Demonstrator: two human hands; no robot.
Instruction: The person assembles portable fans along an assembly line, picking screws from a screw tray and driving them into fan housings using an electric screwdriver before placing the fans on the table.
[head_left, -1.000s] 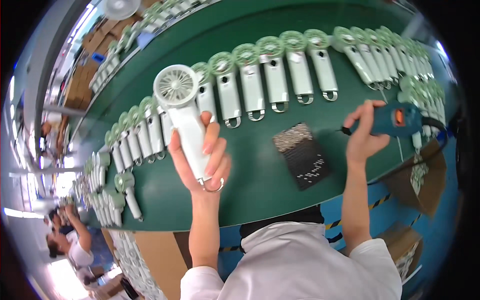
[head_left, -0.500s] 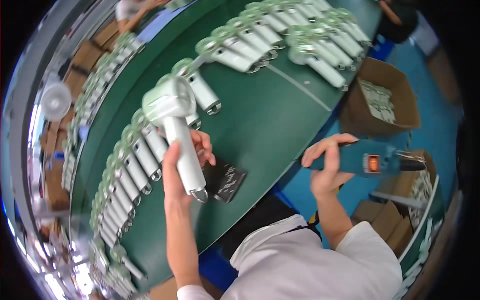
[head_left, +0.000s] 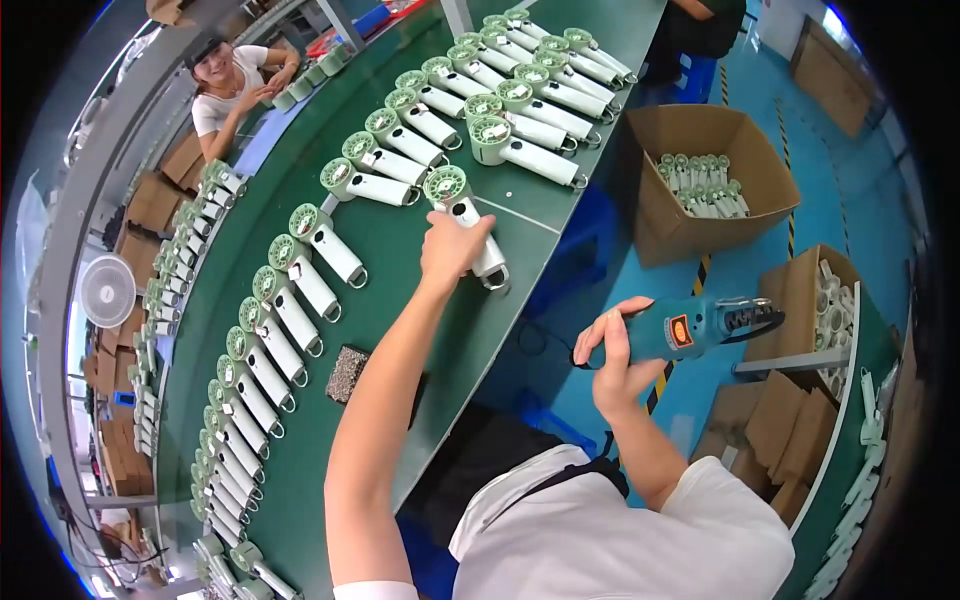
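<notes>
My left hand (head_left: 452,248) is wrapped round the white handle of a handheld fan (head_left: 445,183), low over the green worktable near its right edge. The fan's round green head faces up, and a metal loop shows at the handle's end. Out past the table's right edge, my right hand (head_left: 612,355) grips a teal electric screwdriver (head_left: 660,330) with an orange label and a black cord at its far end. Its tip is hidden. A curved row of similar fans (head_left: 290,300) lies left of my left arm, and more fans (head_left: 530,100) lie in rows beyond my left hand.
A small speckled dark block (head_left: 347,373) lies on the green table (head_left: 400,265) beside my left forearm. Cardboard boxes with white-green parts, including a large one (head_left: 715,220), stand on the blue floor at right. Across the table sits another person (head_left: 235,90); a blue stool (head_left: 575,255) is nearby.
My left hand has carried the fan away from me and to the right, down toward the table, and turned its head face up. My right hand still holds the screwdriver. The view has shifted.
</notes>
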